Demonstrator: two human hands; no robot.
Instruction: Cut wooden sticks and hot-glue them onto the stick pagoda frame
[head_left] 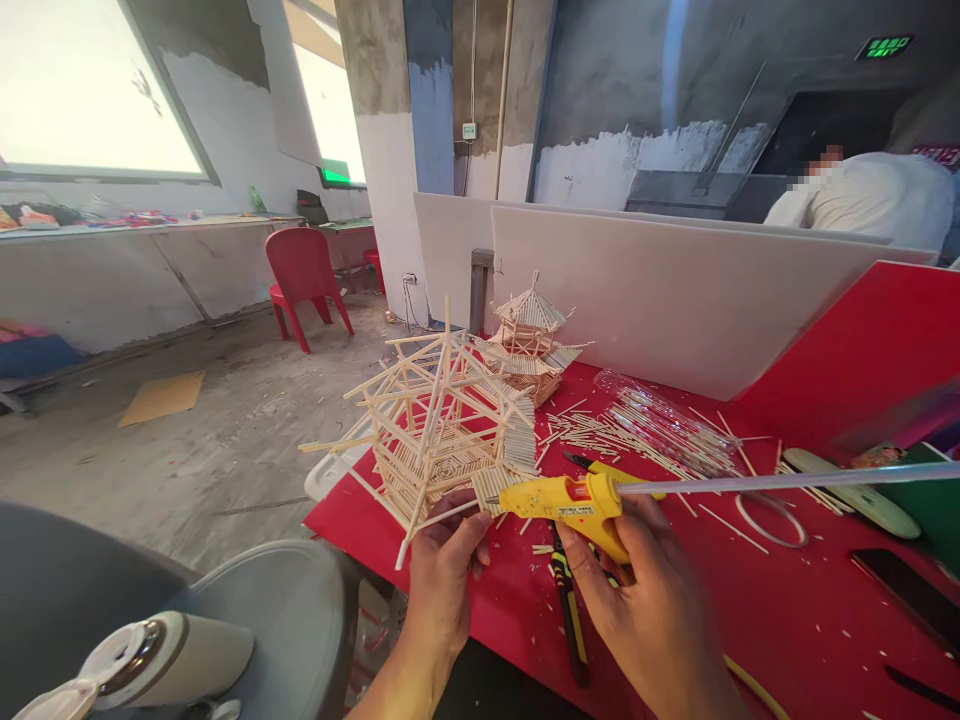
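Observation:
My right hand (645, 585) grips a yellow hot glue gun (551, 497), with a long clear glue stick (757, 481) jutting out of its back. The gun's nozzle points left and is close to the thumb tip of my left hand (441, 575). That left hand is closed, pinching a thin wooden stick (444, 517) by the near corner of an open-framed pavilion model (442, 440) built of sticks. Whether that stick is fixed to the model I cannot tell. A smaller stick pagoda (529, 345) with a finished-looking roof stands behind it.
Loose sticks and a plastic bag of sticks (667, 425) lie on the red table (750, 590). Pliers (570, 610), a yellow knife (604, 470), a tape ring (772, 520) and a phone (907, 590) are nearby. A grey stool (292, 610) holds a flask (180, 655). Someone in white (870, 200) is behind the boards.

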